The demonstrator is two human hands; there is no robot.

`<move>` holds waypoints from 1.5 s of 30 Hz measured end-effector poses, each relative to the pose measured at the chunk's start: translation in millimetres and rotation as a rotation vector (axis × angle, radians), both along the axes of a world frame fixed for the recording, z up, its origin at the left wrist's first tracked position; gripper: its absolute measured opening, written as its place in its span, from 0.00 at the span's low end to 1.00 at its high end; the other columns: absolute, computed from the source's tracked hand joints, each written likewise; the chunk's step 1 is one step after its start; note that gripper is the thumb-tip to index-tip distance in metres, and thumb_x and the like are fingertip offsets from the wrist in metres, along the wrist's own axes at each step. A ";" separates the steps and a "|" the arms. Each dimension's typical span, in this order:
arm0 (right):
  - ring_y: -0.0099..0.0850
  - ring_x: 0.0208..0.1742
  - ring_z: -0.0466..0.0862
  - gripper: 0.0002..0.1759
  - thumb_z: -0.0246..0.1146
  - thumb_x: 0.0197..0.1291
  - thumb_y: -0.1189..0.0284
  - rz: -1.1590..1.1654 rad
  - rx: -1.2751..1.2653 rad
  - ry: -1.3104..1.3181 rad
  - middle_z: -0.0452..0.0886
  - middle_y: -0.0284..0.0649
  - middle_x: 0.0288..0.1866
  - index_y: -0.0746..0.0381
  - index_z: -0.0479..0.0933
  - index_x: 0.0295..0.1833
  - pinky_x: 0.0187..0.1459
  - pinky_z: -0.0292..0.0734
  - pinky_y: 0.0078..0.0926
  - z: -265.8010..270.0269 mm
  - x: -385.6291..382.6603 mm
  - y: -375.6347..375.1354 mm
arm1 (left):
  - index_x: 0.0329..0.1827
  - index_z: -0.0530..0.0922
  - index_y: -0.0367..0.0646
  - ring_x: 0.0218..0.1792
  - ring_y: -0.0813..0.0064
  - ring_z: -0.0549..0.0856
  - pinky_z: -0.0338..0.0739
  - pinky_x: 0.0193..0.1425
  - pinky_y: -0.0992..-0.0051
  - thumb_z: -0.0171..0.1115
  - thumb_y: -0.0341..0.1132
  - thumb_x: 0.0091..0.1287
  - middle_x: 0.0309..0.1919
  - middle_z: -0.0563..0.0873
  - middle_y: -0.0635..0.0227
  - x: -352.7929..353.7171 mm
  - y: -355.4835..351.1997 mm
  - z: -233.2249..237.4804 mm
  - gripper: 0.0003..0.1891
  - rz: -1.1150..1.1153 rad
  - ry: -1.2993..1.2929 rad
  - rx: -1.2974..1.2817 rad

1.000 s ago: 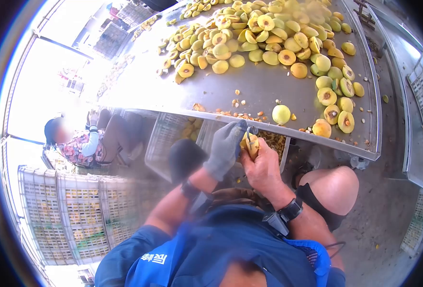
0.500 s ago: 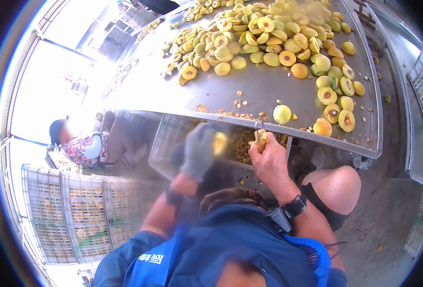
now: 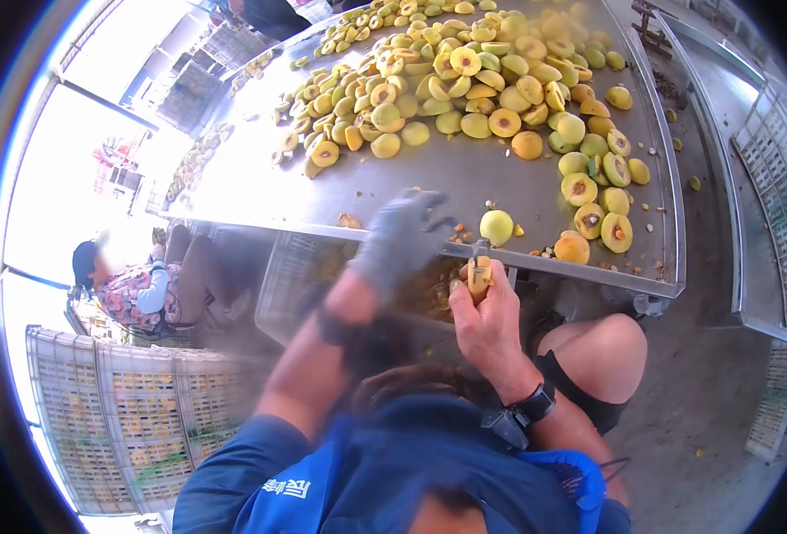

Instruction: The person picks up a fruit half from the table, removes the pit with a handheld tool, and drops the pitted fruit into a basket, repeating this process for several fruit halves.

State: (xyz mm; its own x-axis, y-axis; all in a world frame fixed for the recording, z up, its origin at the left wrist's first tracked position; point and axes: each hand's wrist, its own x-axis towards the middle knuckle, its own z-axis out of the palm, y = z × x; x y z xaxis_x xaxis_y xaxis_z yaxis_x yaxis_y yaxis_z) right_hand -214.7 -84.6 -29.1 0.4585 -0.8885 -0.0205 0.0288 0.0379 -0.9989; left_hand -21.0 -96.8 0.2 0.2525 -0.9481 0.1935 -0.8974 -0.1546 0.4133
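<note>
My left hand [image 3: 402, 238], in a grey glove, reaches over the table's near edge, blurred by motion. Its fingers are apart and nothing shows in them. Just right of it, a whole yellow-green peach-like fruit [image 3: 496, 228] rests on the metal table [image 3: 313, 191]. My bare right hand [image 3: 490, 325] is closed round a small pitting tool [image 3: 479, 272] with a yellowish handle and a metal loop at its tip, held upright by the table edge. Beneath my hands is a crate [image 3: 279, 283] with brownish pieces in it, partly hidden.
A large heap of halved fruit [image 3: 429, 84] covers the table's far part, and more halves line its right side. Stacked crates [image 3: 135, 418] stand at the left. Another person [image 3: 140, 289] sits beyond them. A second metal table [image 3: 723, 89] is at the right.
The yellow fruit piece has left my left hand, which has moved right and up over the table edge, fingers spreading. My right hand still holds the tool. The whole view has shifted slightly.
</note>
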 end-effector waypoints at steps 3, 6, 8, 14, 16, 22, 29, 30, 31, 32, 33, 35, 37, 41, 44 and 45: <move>0.19 0.28 0.73 0.06 0.63 0.72 0.76 -0.135 -0.088 -0.027 0.74 0.30 0.31 0.62 0.74 0.49 0.31 0.72 0.21 -9.4 -0.9 -5.7 | 0.60 0.86 0.40 0.53 0.50 0.88 0.83 0.60 0.60 0.71 0.43 0.64 0.52 0.88 0.48 -39.1 -42.9 -23.2 0.23 -0.135 -0.008 0.122; 0.17 0.23 0.72 0.04 0.62 0.73 0.76 -0.141 0.058 -0.072 0.73 0.30 0.30 0.60 0.73 0.47 0.24 0.69 0.20 -15.6 -4.2 -11.3 | 0.58 0.86 0.39 0.50 0.52 0.89 0.84 0.58 0.62 0.71 0.40 0.63 0.51 0.89 0.50 -37.7 -67.1 -30.2 0.22 -0.178 -0.024 0.187; 0.17 0.20 0.71 0.04 0.61 0.74 0.76 -0.135 0.083 -0.071 0.73 0.30 0.29 0.60 0.72 0.46 0.20 0.67 0.19 -19.4 -7.6 -15.1 | 0.59 0.86 0.38 0.48 0.59 0.90 0.85 0.55 0.65 0.71 0.39 0.64 0.50 0.90 0.53 -30.2 -72.4 -33.9 0.22 -0.148 0.225 0.230; 0.19 0.16 0.71 0.05 0.59 0.76 0.73 0.147 0.440 -0.195 0.71 0.30 0.24 0.61 0.72 0.44 0.18 0.66 0.20 8.5 -12.1 -21.3 | 0.68 0.79 0.30 0.51 0.69 0.89 0.85 0.55 0.68 0.62 0.47 0.75 0.53 0.89 0.56 8.6 -10.0 -2.6 0.29 -0.314 0.890 0.043; 0.19 0.16 0.70 0.06 0.59 0.77 0.72 0.268 0.517 -0.202 0.71 0.29 0.23 0.61 0.72 0.43 0.18 0.66 0.20 19.0 -9.8 -19.1 | 0.70 0.77 0.27 0.55 0.67 0.88 0.84 0.60 0.68 0.58 0.47 0.78 0.58 0.88 0.54 7.4 11.7 11.7 0.30 -0.382 0.856 0.006; 0.20 0.17 0.72 0.07 0.61 0.76 0.71 0.349 0.350 -0.106 0.76 0.31 0.26 0.62 0.73 0.46 0.20 0.69 0.24 12.4 -0.5 -5.8 | 0.70 0.75 0.24 0.60 0.66 0.86 0.80 0.68 0.67 0.56 0.43 0.79 0.64 0.85 0.51 -12.3 34.7 9.3 0.29 -0.316 0.904 -0.056; 0.56 0.29 0.83 0.14 0.63 0.71 0.69 0.242 -0.128 0.162 0.83 0.51 0.27 0.69 0.74 0.53 0.38 0.80 0.48 -6.2 0.2 6.0 | 0.68 0.79 0.30 0.55 0.71 0.88 0.82 0.64 0.71 0.56 0.43 0.82 0.56 0.89 0.56 -19.3 46.4 9.5 0.25 -0.190 1.101 -0.064; 0.59 0.33 0.84 0.15 0.63 0.70 0.69 0.334 -0.184 0.196 0.83 0.55 0.29 0.69 0.74 0.53 0.40 0.80 0.50 -2.1 -1.7 8.8 | 0.68 0.80 0.31 0.54 0.72 0.88 0.82 0.63 0.72 0.56 0.43 0.82 0.55 0.90 0.57 -20.7 47.0 6.0 0.24 -0.121 1.280 -0.070; 0.62 0.36 0.84 0.15 0.63 0.70 0.69 0.427 -0.242 0.231 0.83 0.60 0.32 0.69 0.74 0.54 0.42 0.80 0.52 1.2 -3.7 12.3 | 0.67 0.81 0.32 0.53 0.73 0.89 0.82 0.62 0.73 0.56 0.43 0.82 0.54 0.90 0.58 -21.5 47.8 4.6 0.23 -0.047 1.458 -0.078; 0.66 0.40 0.84 0.16 0.62 0.69 0.68 0.522 -0.299 0.265 0.84 0.64 0.34 0.69 0.75 0.54 0.44 0.80 0.54 2.7 -5.0 16.2 | 0.67 0.81 0.31 0.53 0.73 0.89 0.83 0.61 0.74 0.56 0.43 0.82 0.54 0.90 0.58 -21.7 49.3 5.4 0.23 -0.107 1.320 -0.128; 0.67 0.46 0.84 0.17 0.63 0.68 0.67 0.508 -0.136 0.360 0.84 0.67 0.38 0.68 0.75 0.55 0.46 0.80 0.56 2.1 -0.2 21.8 | 0.66 0.81 0.31 0.53 0.74 0.89 0.83 0.60 0.74 0.56 0.43 0.82 0.54 0.90 0.58 -23.3 50.5 9.0 0.23 -0.165 1.181 -0.177; 0.66 0.45 0.84 0.16 0.62 0.69 0.68 0.457 -0.135 0.337 0.84 0.65 0.37 0.68 0.75 0.54 0.45 0.80 0.54 5.9 -2.8 17.9 | 0.66 0.82 0.31 0.53 0.74 0.89 0.83 0.59 0.74 0.55 0.44 0.82 0.54 0.90 0.59 -23.3 50.3 11.0 0.23 -0.228 0.976 -0.235; 0.64 0.43 0.85 0.15 0.62 0.69 0.68 0.375 -0.129 0.290 0.85 0.62 0.37 0.68 0.75 0.53 0.44 0.80 0.52 8.9 -3.0 11.0 | 0.65 0.82 0.30 0.53 0.74 0.89 0.83 0.59 0.74 0.55 0.44 0.82 0.54 0.90 0.59 -21.9 50.7 9.5 0.23 -0.248 0.889 -0.266; 0.57 0.39 0.85 0.14 0.61 0.70 0.68 0.257 -0.095 0.173 0.84 0.55 0.36 0.69 0.75 0.52 0.43 0.79 0.46 3.6 -0.3 0.8 | 0.65 0.82 0.29 0.54 0.73 0.88 0.82 0.62 0.74 0.55 0.43 0.82 0.54 0.90 0.58 -20.8 54.3 4.9 0.23 -0.288 0.898 -0.308; 0.48 0.39 0.84 0.13 0.60 0.70 0.70 0.267 -0.061 0.176 0.84 0.50 0.36 0.69 0.75 0.52 0.44 0.79 0.41 -3.5 1.7 -0.2 | 0.65 0.82 0.29 0.54 0.72 0.88 0.81 0.63 0.73 0.55 0.42 0.83 0.54 0.90 0.58 -24.2 52.0 6.6 0.23 -0.251 0.889 -0.288; 0.45 0.39 0.84 0.13 0.60 0.70 0.71 0.276 -0.052 0.188 0.85 0.49 0.36 0.69 0.76 0.53 0.45 0.79 0.39 -5.3 2.6 -0.4 | 0.65 0.82 0.29 0.54 0.72 0.88 0.81 0.63 0.72 0.54 0.42 0.83 0.54 0.90 0.59 -27.0 52.1 1.5 0.22 -0.255 0.904 -0.335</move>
